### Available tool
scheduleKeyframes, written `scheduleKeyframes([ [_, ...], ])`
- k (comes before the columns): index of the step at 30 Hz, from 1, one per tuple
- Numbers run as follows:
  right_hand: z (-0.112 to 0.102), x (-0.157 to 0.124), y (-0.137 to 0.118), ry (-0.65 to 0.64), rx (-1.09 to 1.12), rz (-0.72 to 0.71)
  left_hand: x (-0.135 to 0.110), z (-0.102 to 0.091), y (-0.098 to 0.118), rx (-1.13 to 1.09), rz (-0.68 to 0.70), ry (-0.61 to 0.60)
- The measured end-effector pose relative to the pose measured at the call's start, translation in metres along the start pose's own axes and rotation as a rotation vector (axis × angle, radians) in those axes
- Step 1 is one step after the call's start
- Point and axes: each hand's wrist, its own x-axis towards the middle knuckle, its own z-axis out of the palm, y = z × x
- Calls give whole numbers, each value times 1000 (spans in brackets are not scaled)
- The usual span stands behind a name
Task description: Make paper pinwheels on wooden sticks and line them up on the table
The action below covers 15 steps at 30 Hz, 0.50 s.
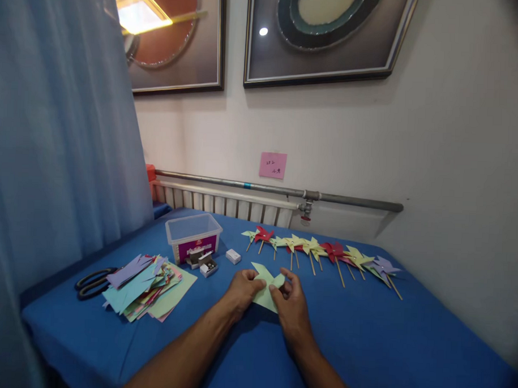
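Between my two hands is a pale green paper pinwheel point(264, 298), partly folded, with its points bent in toward the middle. My left hand point(242, 292) grips its left side, the thumb pressing near the centre. On the other side my right hand point(292, 302) pinches a folded point between thumb and fingers. The paper is held just above the blue cloth, and no stick shows on it. Beyond my hands, a row of finished pinwheels on sticks, among them a red pinwheel point(334, 252) and a purple pinwheel point(384, 266), lies along the back.
At left, a pile of coloured paper point(132, 288) lies beside black-handled scissors point(92, 283). Behind it stand a clear plastic tub point(193, 230), an open small box of pins point(208, 267) and a small white box point(233, 256). A blue curtain point(66, 125) hangs along the left edge.
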Motion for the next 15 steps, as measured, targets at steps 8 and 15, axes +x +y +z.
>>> scheduleKeyframes([
  [8, -3, 3, 4, 31, 0, 81, 1, 5, -8, 53, 14, -20],
  [15, -8, 2, -7, -44, -129, 18, 2, -4, -2, 32, -82, -29],
])
